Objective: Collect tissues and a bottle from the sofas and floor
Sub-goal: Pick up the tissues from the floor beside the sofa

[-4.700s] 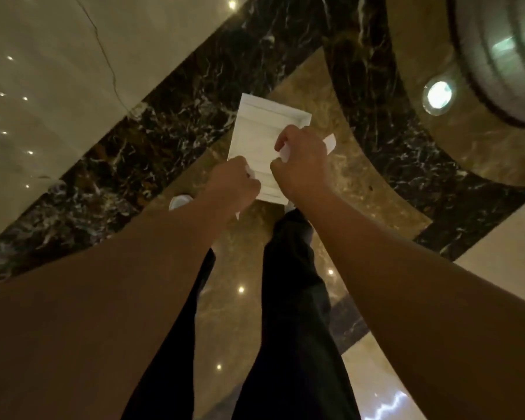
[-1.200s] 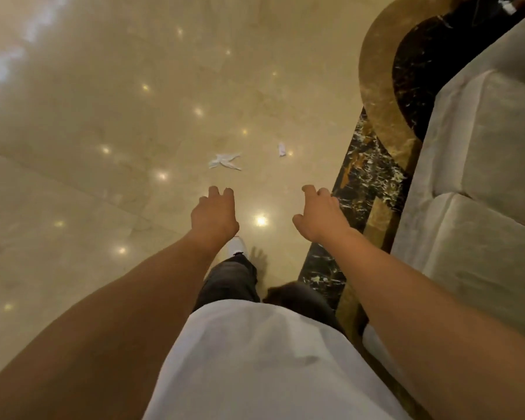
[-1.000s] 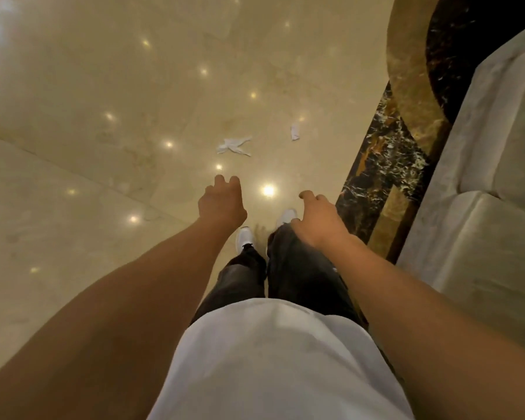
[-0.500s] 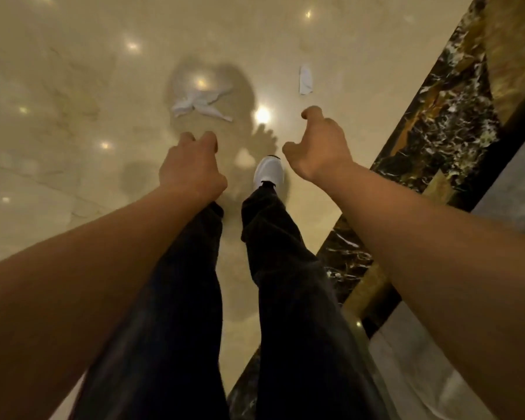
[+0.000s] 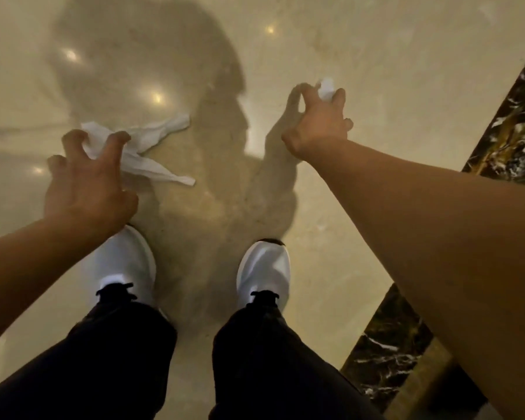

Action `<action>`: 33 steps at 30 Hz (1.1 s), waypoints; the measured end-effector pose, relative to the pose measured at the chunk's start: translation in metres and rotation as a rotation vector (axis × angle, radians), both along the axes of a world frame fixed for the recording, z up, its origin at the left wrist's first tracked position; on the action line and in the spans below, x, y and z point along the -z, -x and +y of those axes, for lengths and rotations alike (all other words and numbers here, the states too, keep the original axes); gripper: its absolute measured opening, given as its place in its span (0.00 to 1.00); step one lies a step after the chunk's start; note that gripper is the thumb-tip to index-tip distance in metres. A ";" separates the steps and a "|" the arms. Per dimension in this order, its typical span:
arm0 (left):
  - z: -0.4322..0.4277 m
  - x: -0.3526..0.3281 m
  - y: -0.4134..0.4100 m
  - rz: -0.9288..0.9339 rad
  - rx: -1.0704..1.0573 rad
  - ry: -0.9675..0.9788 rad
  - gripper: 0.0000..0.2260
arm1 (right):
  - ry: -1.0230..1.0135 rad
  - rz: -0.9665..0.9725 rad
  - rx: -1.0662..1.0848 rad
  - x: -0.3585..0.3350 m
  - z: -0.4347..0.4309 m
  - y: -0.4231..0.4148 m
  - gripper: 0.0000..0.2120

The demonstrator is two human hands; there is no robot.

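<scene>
A long, twisted white tissue (image 5: 152, 140) lies on the beige marble floor ahead of my left shoe. My left hand (image 5: 88, 180) hovers over its left end with the fingers spread and curled, the tips touching it. A small white tissue scrap (image 5: 326, 87) lies farther right. My right hand (image 5: 315, 125) reaches down on it, thumb and forefinger apart on either side, the forefinger against it. No bottle is in view.
My two white shoes (image 5: 264, 268) and dark trouser legs stand just behind the tissues. A dark veined marble band (image 5: 509, 140) with a gold strip runs along the right edge. The polished floor reflects ceiling lights and my shadow.
I have bent down and both hands have dropped to the floor. The left hand now covers the long tissue, and the right hand has reached the small scrap.
</scene>
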State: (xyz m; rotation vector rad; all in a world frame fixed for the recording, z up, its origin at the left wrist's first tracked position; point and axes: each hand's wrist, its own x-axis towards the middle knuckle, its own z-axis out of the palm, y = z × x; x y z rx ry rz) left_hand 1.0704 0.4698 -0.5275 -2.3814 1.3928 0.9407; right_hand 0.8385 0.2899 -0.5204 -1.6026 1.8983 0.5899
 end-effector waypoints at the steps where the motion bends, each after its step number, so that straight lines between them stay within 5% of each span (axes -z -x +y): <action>1: 0.000 0.011 0.001 -0.001 0.020 0.034 0.35 | 0.035 -0.014 0.000 0.010 -0.002 0.005 0.22; 7: -0.011 0.024 0.011 0.141 0.093 0.073 0.11 | 0.013 -0.108 -0.150 0.016 -0.003 0.022 0.11; 10: -0.020 -0.017 0.024 0.210 0.040 0.053 0.06 | 0.014 -0.168 -0.172 -0.028 0.009 0.022 0.12; 17: -0.052 -0.234 0.059 0.203 0.140 0.103 0.04 | 0.049 -0.252 -0.092 -0.233 0.027 0.019 0.14; 24: -0.063 -0.549 0.092 0.293 0.122 0.125 0.07 | 0.105 -0.323 0.042 -0.561 0.086 0.021 0.14; 29: -0.034 -0.659 0.101 0.361 0.024 0.249 0.05 | 0.277 -0.259 0.086 -0.697 0.135 0.031 0.09; 33: -0.004 -0.718 0.108 0.435 0.256 0.287 0.05 | 0.445 -0.189 0.267 -0.754 0.188 0.038 0.09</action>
